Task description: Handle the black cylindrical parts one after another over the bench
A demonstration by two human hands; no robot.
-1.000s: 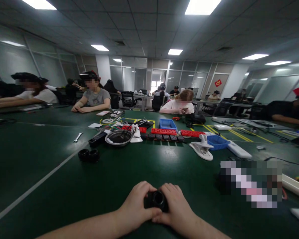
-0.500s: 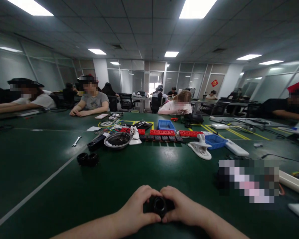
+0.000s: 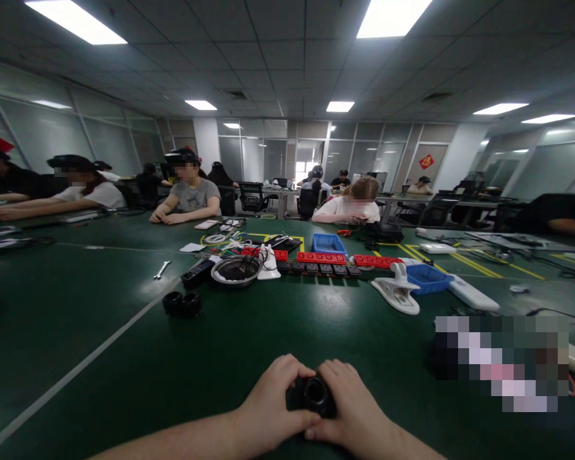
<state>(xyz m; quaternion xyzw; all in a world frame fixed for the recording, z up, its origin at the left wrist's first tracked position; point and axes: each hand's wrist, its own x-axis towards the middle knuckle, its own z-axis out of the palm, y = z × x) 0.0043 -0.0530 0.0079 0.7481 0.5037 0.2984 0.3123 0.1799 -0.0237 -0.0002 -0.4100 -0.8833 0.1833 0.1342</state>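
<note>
Low in the head view, a small black wheel-like piece (image 3: 315, 394) with a round hole faces up toward me, close above or on the green table; which, I cannot tell. My left hand (image 3: 278, 402) curves round its left side, thumb below and index finger above. From the right, my right hand (image 3: 349, 404) closes on the same piece, its fingers laid over the far edge and its thumb near my left thumb. Two similar black wheels (image 3: 182, 303) stand side by side farther off to the left.
A wrench (image 3: 161, 270) lies at the left. Across the table are a round metal dish (image 3: 236, 271), red socket strips (image 3: 321, 257), a white clip stand (image 3: 397, 291) and blue trays (image 3: 429, 279). A blurred-out object (image 3: 501, 364) lies at right. Several people sit around.
The view has turned a little to the left, so the table things appear farther right. My right hand has shifted its fingers further over the black piece, which both hands still hold.
</note>
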